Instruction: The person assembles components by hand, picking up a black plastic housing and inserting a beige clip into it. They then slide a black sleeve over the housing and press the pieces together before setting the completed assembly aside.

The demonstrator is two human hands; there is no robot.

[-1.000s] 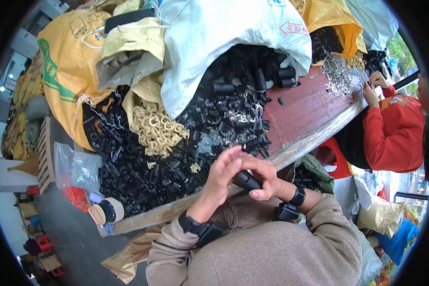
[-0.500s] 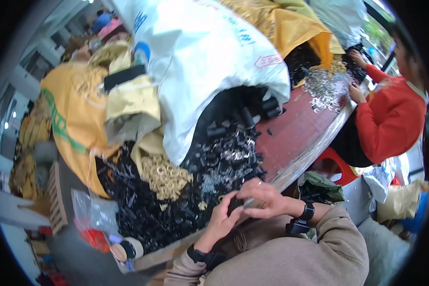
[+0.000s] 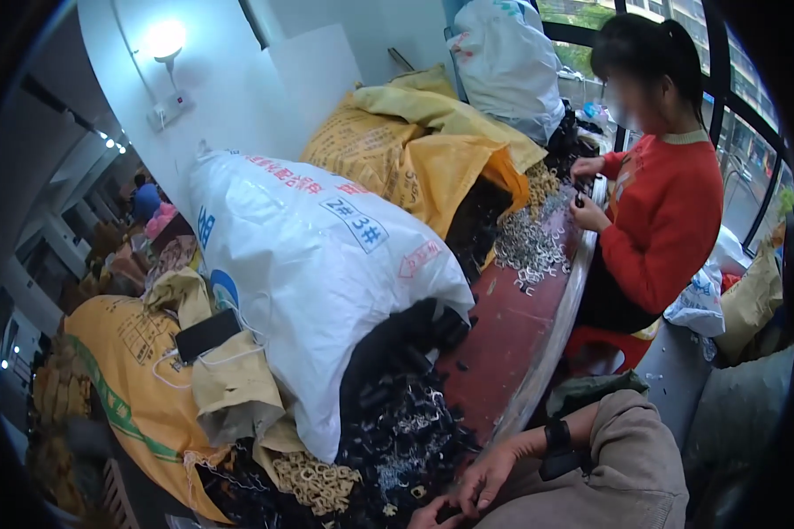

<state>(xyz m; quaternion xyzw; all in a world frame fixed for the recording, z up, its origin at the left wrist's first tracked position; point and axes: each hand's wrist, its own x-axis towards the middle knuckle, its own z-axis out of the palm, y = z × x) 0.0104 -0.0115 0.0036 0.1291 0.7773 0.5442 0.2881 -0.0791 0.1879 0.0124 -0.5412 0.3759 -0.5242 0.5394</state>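
My right hand (image 3: 488, 476), with a black watch on its wrist, sits at the bottom edge over a heap of small black plastic parts (image 3: 397, 423). Its fingertips pinch a small black part (image 3: 450, 510) together with my left hand (image 3: 428, 517), which the frame edge mostly cuts off. A cluster of beige rings (image 3: 318, 482) lies just to the left of the hands. The heap spills out of a big white sack (image 3: 326, 256) onto the red table (image 3: 512, 353).
Across the table a person in a red sweater (image 3: 666, 220) handles parts beside a pile of silvery metal clips (image 3: 525, 247). Yellow sacks (image 3: 415, 159) are stacked behind. A dark phone (image 3: 207, 335) with a white cable lies on a sack at left.
The view has swung upward, so my hands dropped to the bottom edge and the left one is nearly out of view. The hands stay together on the black part.
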